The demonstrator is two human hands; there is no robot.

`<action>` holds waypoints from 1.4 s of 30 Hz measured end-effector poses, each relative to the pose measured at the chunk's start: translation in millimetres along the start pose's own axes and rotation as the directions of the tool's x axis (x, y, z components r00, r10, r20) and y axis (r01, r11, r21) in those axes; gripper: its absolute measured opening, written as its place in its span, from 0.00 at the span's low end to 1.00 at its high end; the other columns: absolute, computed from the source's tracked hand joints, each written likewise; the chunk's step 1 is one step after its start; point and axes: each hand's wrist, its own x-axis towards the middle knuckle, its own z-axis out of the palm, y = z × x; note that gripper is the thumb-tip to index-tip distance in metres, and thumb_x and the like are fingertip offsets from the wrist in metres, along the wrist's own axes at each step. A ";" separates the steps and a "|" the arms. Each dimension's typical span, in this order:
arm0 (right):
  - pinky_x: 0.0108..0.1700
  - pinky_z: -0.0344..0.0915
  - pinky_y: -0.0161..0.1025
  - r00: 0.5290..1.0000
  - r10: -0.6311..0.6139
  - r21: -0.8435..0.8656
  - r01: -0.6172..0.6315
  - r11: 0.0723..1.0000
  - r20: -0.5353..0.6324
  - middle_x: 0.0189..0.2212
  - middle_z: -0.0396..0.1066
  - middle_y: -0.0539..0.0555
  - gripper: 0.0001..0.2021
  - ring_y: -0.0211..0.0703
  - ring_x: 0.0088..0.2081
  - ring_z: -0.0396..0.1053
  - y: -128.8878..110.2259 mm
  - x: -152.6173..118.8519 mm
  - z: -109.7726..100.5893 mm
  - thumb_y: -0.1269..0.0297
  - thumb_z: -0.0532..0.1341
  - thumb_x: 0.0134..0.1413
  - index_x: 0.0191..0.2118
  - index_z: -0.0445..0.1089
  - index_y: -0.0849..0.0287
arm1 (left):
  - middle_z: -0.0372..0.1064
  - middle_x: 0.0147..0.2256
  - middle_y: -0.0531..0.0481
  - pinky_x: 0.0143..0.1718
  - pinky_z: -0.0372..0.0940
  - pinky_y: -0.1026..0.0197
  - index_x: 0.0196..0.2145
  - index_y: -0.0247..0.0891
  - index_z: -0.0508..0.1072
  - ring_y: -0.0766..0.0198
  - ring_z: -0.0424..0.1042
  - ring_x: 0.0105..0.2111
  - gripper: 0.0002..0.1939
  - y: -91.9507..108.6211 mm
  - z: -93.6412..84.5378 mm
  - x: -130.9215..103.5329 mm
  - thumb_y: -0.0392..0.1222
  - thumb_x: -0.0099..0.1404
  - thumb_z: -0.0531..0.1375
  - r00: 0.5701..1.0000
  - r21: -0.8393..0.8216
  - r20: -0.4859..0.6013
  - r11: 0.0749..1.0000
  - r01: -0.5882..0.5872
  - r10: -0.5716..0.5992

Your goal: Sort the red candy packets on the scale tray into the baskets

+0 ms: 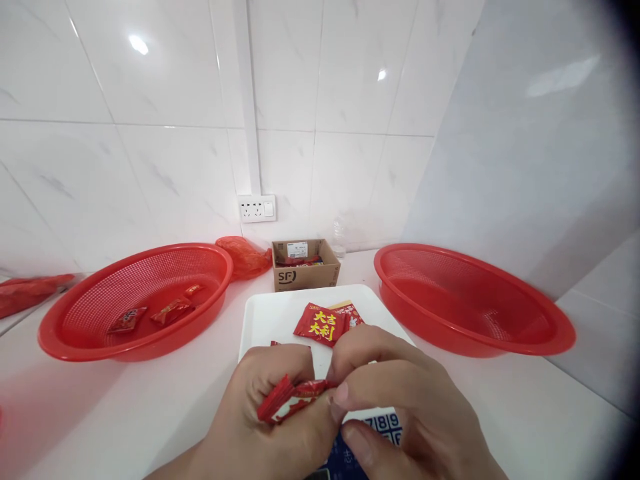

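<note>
Close in front of me, my left hand [280,407] is closed around a small red snack packet [295,399], its crimped end poking out beside the thumb. My right hand [415,400] meets it from the other side, fingers bent and pinching at the packet's far end; the exact grip is partly hidden. Both hands are over a weighing scale with a white tray [260,320] and a blue number keypad [383,423]. On that tray lie a red packet with yellow characters [321,323] and other red packets, partly covered by my hands.
A red basket [220,313] holding several small packets stands at left, another red basket [450,333] at right. Behind the scale are an open cardboard box [310,275] with packets inside and a red plastic bag [245,257]. The tiled wall [290,167] closes off the back.
</note>
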 end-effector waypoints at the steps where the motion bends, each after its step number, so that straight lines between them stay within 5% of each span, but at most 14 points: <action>1: 0.36 0.71 0.41 1.000 -0.001 -0.010 0.001 1.000 -0.005 0.33 0.71 0.51 0.11 0.43 0.33 0.70 -0.4 0.8 0.1 0.74 0.60 0.51 0.39 0.70 0.51 | 0.49 0.20 0.57 0.22 0.49 0.65 0.19 0.39 0.51 0.69 0.50 0.22 0.20 0.1 0.1 0.6 0.40 0.61 0.60 1.000 0.000 0.011 1.000 0.010 -0.010; 15: 0.35 0.70 0.36 0.993 0.003 0.019 -0.005 1.000 0.114 0.35 0.68 0.50 0.17 0.39 0.34 0.70 -0.6 -0.4 -4.7 0.76 0.59 0.53 0.46 0.70 0.50 | 0.47 0.17 0.58 0.18 0.47 0.67 0.17 0.39 0.51 0.71 0.48 0.19 0.16 6.4 5.4 6.2 0.34 0.53 0.57 0.999 -0.029 -0.034 0.999 -0.020 0.019; 27: 0.36 0.70 0.38 0.997 0.076 0.004 -0.076 0.997 0.002 0.35 0.71 0.51 0.15 0.42 0.36 0.70 0.7 -3.1 -0.6 0.73 0.62 0.52 0.45 0.67 0.50 | 0.49 0.19 0.56 0.18 0.52 0.66 0.21 0.38 0.64 0.69 0.50 0.20 0.16 -2.3 -2.4 -0.9 0.46 0.61 0.61 0.993 0.124 -0.048 0.987 -0.103 0.110; 35: 0.36 0.70 0.37 0.999 0.037 0.050 -0.038 0.998 0.029 0.35 0.70 0.51 0.16 0.42 0.37 0.69 -0.1 -1.9 -1.4 0.75 0.62 0.52 0.45 0.67 0.51 | 0.44 0.19 0.58 0.19 0.46 0.65 0.20 0.40 0.49 0.69 0.47 0.21 0.23 0.2 0.2 1.7 0.45 0.61 0.61 0.996 0.021 -0.023 0.996 -0.085 0.086; 42: 0.37 0.70 0.40 0.996 0.087 0.097 -0.089 0.991 0.033 0.32 0.71 0.49 0.11 0.42 0.34 0.71 1.7 -5.8 -2.5 0.71 0.63 0.52 0.40 0.66 0.50 | 0.49 0.17 0.57 0.18 0.52 0.65 0.18 0.39 0.57 0.69 0.52 0.19 0.23 -6.4 0.2 1.3 0.51 0.58 0.64 1.000 -0.114 -0.006 0.993 -0.026 0.026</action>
